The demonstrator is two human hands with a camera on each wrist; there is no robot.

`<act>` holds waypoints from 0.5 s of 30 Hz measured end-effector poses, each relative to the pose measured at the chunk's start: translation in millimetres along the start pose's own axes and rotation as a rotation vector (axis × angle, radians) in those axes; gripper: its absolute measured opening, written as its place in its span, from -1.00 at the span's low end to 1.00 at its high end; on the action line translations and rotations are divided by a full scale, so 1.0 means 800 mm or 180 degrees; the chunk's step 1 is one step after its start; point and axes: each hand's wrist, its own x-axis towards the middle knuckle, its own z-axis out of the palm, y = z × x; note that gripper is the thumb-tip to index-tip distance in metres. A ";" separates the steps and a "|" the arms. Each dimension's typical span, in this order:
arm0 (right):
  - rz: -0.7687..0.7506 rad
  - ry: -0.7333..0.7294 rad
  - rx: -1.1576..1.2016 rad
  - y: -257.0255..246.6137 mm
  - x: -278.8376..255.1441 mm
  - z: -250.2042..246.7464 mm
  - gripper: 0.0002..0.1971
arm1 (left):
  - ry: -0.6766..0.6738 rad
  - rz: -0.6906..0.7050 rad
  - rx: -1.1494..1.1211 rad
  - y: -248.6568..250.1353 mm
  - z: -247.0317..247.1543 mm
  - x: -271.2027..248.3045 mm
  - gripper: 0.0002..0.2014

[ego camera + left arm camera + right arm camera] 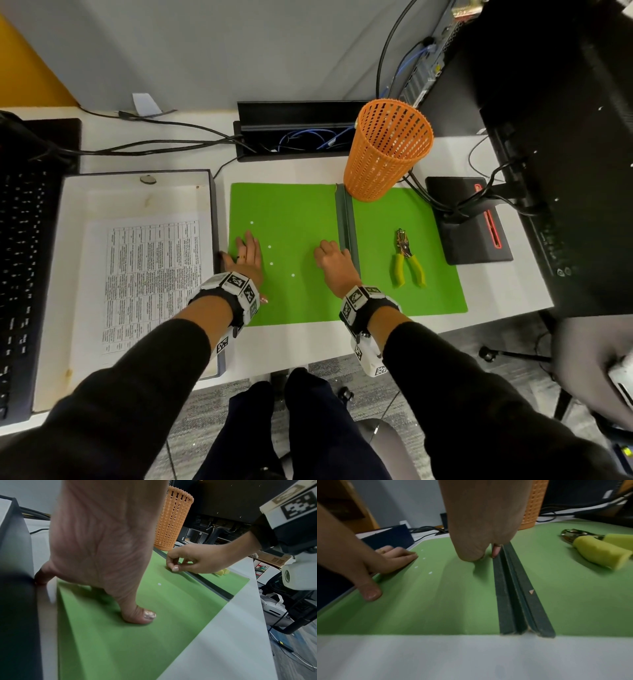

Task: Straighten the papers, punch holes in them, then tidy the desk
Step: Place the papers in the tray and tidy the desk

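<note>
An open green folder [294, 212] with a dark spine [346, 222] lies on the white desk. Several small white paper dots [269, 246] are scattered on its left half. My left hand [248, 255] rests flat there with straight fingers, its little-finger side against the tray. My right hand [332, 258] has curled fingers; thumb and index tip touch the folder right beside the spine [513, 595], and I see nothing held between them. Printed papers [150, 274] lie in the white tray [137, 192] at left. The yellow-handled hole punch [407, 260] lies on the folder's right half.
An orange mesh basket [387, 150] stands on the folder's far edge by the spine. A black keyboard [24, 257] is at far left, a cable box [294, 133] behind, and a monitor base [469, 219] with cables at right. The desk's front edge runs just below the folder.
</note>
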 end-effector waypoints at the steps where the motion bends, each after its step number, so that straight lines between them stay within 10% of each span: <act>1: 0.0080 0.0049 0.0079 0.002 0.000 -0.001 -0.56 | 0.0012 0.0007 -0.0023 0.000 0.001 0.000 0.33; 15: -0.0001 0.1019 0.0750 0.018 0.035 -0.077 -0.62 | 0.0075 0.0012 0.0016 -0.001 -0.001 -0.004 0.33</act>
